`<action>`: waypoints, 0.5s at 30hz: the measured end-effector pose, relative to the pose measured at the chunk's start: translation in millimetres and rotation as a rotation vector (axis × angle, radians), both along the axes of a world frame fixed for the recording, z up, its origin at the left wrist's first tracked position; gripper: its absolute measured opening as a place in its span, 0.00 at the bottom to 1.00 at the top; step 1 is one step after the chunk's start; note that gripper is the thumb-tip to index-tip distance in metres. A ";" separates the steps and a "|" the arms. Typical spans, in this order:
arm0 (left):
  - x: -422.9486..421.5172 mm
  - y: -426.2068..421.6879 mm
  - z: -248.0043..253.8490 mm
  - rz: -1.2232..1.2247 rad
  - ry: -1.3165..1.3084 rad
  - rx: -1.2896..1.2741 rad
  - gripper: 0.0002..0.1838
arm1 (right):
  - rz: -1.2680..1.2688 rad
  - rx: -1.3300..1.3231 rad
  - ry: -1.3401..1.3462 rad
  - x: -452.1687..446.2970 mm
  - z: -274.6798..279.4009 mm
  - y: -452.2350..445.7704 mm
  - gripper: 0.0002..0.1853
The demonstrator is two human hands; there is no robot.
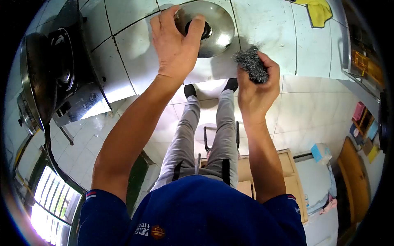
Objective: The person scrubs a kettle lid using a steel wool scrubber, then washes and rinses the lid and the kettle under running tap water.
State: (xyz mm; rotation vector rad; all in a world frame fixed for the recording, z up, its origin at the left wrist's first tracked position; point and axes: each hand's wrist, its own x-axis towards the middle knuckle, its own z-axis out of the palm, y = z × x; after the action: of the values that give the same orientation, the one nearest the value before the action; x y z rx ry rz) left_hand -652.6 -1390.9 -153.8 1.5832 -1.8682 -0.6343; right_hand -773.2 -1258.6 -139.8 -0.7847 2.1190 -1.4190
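Note:
A round steel pot lid (219, 39) with a black knob (206, 30) lies on the white tiled counter (271, 28). My left hand (175, 43) reaches over the lid's left side, thumb against the knob and fingers bent around the rim side, gripping it. Just right of the lid, near the counter's front edge, my right hand (262, 84) is closed around a grey steel wool scrubber (252, 64). The scrubber is apart from the lid. Part of the knob is hidden behind my left thumb.
On the left stand a gas stove (65, 61) and a wok (33, 78) seen edge-on. A yellow cloth (319, 14) lies at the counter's far right. Below are a stool (221, 141) by my legs and a wooden cabinet (287, 164).

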 end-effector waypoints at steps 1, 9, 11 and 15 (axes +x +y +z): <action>-1.3 -4.4 11.4 -0.002 -0.008 0.001 0.22 | -0.002 0.001 -0.008 3.2 -1.8 -1.1 0.22; -3.4 -31.5 6.3 -0.482 -0.042 -0.167 0.18 | 0.344 -0.166 0.469 8.4 -8.3 -51.4 0.25; -6.5 -23.7 5.6 -0.368 0.028 -0.132 0.18 | 0.230 -0.134 0.377 1.2 -11.1 -74.9 0.22; 2.2 -19.5 -7.2 -0.365 0.010 -0.278 0.17 | 0.308 -0.135 0.417 7.2 -9.1 -68.3 0.21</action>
State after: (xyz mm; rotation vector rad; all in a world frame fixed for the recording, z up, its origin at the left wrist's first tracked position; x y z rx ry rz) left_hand -650.4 -1410.5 -161.1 1.0717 -2.1518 -0.5041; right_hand -765.9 -1326.9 -148.9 -1.5001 2.0811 -1.3261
